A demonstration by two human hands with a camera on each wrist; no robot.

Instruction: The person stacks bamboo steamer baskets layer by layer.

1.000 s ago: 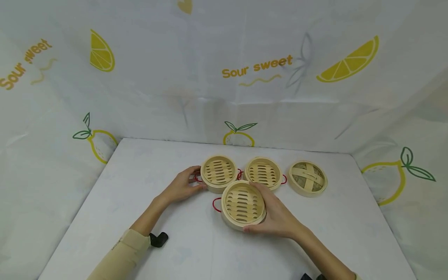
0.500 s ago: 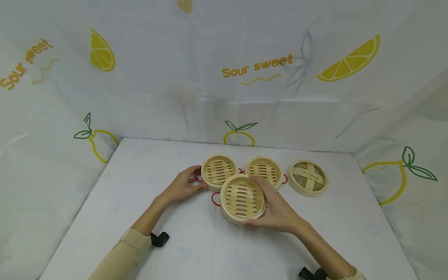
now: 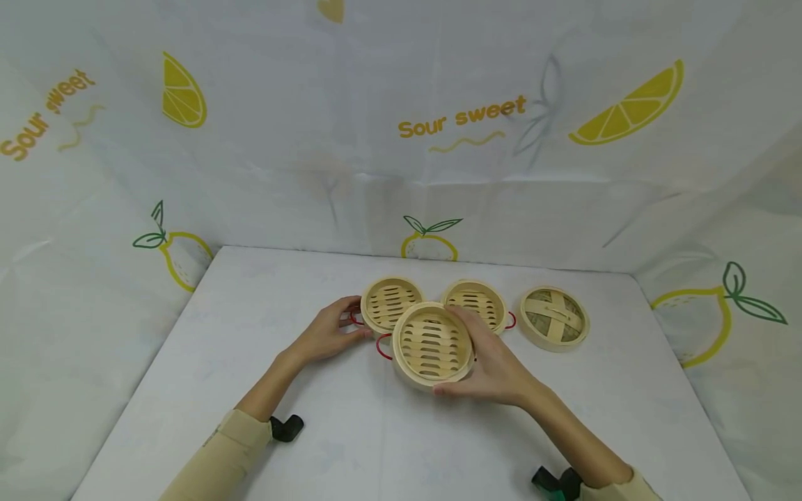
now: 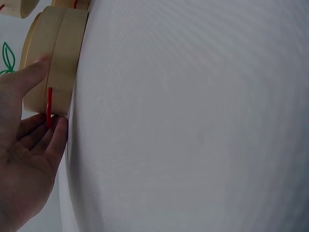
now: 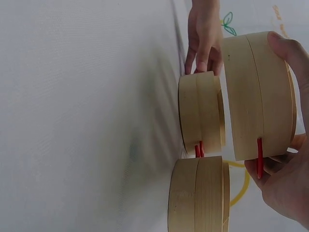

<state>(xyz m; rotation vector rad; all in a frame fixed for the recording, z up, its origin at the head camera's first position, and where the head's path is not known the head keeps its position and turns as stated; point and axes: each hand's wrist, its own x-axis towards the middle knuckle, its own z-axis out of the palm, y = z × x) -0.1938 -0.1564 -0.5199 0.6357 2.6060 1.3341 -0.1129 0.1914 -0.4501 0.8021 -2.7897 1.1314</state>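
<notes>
Steamer tray [image 3: 432, 342] higher — right hand [image 3: 495, 369].

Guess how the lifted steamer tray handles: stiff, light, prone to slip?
Probably stiff: the tray keeps its round shape in the right hand. Likely light, since one hand holds it off the table. Its smooth bamboo wall could slip.
</notes>
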